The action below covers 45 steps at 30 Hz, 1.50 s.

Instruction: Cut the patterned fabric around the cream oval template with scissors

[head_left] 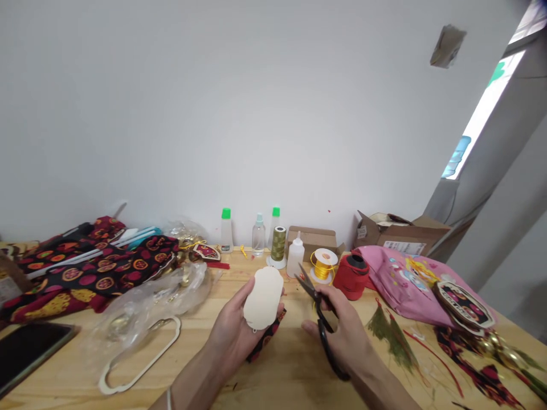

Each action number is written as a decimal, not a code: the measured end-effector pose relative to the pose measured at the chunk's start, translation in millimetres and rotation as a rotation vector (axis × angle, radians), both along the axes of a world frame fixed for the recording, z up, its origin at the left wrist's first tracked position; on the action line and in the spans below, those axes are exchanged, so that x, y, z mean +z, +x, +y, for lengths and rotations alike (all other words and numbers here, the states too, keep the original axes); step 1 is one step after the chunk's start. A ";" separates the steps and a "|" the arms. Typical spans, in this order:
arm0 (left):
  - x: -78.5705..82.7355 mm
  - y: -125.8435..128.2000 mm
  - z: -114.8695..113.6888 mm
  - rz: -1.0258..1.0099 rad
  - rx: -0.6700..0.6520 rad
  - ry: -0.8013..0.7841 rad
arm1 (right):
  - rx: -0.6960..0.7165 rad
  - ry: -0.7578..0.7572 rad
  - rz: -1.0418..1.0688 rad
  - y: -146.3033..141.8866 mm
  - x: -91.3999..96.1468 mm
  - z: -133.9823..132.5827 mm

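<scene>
So the left hand (233, 336) is gripping a pale shaped card (264, 297) with patterned cloth (265, 337) behind it, fingers wrapped round the lower edge, long axis pointing up and away. The right hand (342, 336) is holding black scissors (318, 319) just right of the card, blades slightly parted and pointing toward its top right edge. A gold spool (323, 265) is sitting just beyond the card.
</scene>
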<state>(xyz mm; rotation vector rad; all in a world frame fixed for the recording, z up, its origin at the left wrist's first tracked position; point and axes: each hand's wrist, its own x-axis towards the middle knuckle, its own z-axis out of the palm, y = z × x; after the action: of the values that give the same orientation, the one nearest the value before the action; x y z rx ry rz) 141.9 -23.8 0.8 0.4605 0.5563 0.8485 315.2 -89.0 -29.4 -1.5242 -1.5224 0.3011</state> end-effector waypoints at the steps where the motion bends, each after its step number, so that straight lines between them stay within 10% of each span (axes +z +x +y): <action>1: 0.2 0.2 0.0 0.002 0.010 0.001 | -0.015 0.006 -0.084 -0.6 -0.1 -0.4; 22: -25.1 5.9 -2.9 0.163 -0.137 0.377 | -0.115 -0.101 -0.387 -4.9 -2.7 2.7; 45: -29.1 9.6 -8.3 0.346 -0.136 0.367 | -0.167 -0.076 -0.420 -4.8 -10.5 2.9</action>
<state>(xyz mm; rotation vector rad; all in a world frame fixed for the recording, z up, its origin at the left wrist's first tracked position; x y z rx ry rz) 151.5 -32.2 -28.3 0.9819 0.6797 0.7454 310.4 -86.1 -39.9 -1.8452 -1.7013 -0.0661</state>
